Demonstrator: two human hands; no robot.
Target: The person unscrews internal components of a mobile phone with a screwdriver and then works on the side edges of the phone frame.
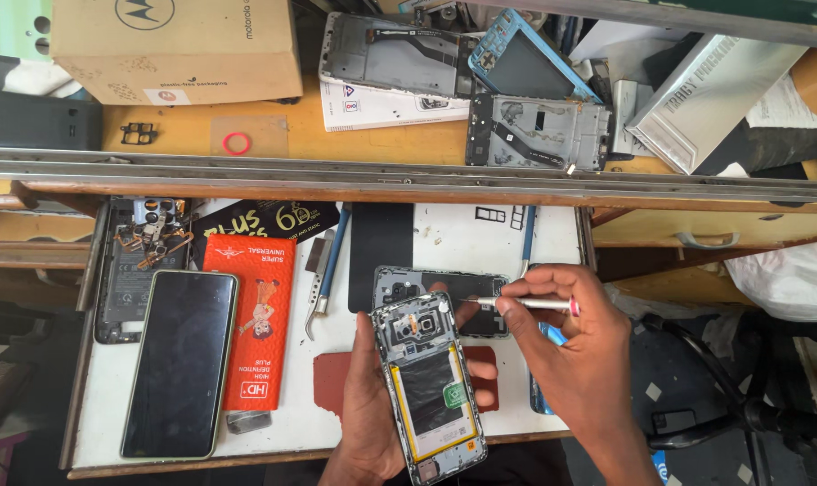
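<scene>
White work surface [516,396] carries loose parts. Left hand [372,405] grips an opened smartphone with exposed yellow-edged battery [429,387]; right hand [566,346] pinches a slim silver screwdriver [525,303] just above it.

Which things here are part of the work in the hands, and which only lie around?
In use: opened phone in left hand; metal screwdriver in right hand.

Lying about: dark-screened phone, orange packet, tweezers, cardboard box.
</scene>
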